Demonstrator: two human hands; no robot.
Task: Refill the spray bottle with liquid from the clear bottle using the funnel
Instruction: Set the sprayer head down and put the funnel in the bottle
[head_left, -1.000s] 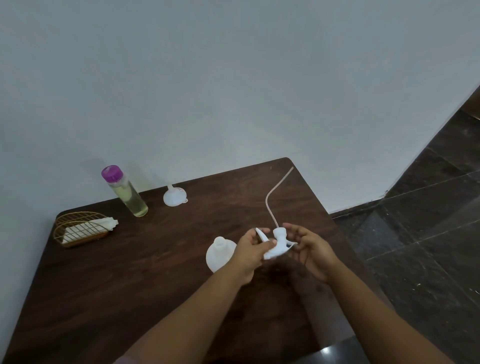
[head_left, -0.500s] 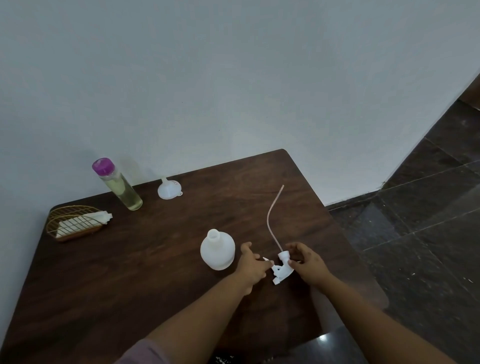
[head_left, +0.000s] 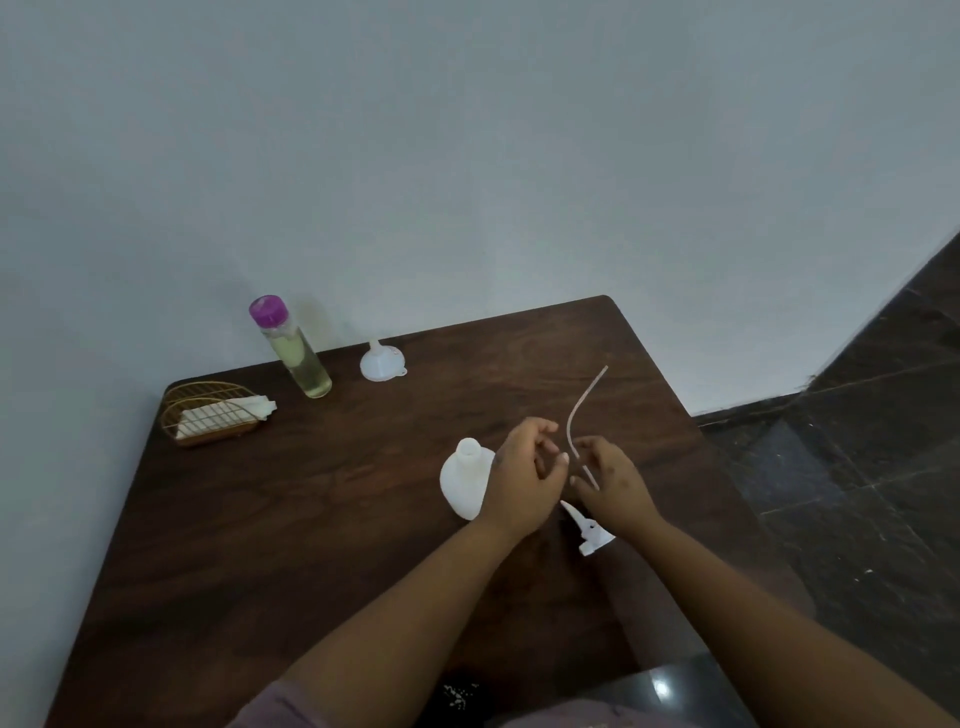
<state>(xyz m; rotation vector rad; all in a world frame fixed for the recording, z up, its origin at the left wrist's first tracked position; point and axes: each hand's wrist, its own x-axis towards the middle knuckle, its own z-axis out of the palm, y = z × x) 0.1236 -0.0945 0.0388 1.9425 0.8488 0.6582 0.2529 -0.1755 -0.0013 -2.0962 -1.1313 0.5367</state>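
The white spray bottle (head_left: 460, 486) stands uncapped on the dark wooden table (head_left: 311, 519), partly hidden behind my left hand (head_left: 524, 480). Its spray head (head_left: 589, 530) lies on the table below my hands, and its thin dip tube (head_left: 584, 402) curves away toward the far edge. My right hand (head_left: 615, 486) hovers beside the tube with relaxed fingers and holds nothing. My left hand is loosely curled and holds nothing. At the back stand the clear bottle (head_left: 298, 356), with a purple cap and yellowish liquid, and the white funnel (head_left: 382, 364), mouth down.
A gold wire basket (head_left: 208, 415) holding white tissues sits at the table's back left corner. A pale wall runs behind the table. Dark stone floor (head_left: 857, 467) lies past the table's right edge.
The spray head that both hands held now lies on the table. Both hands have let go and moved slightly forward above it.
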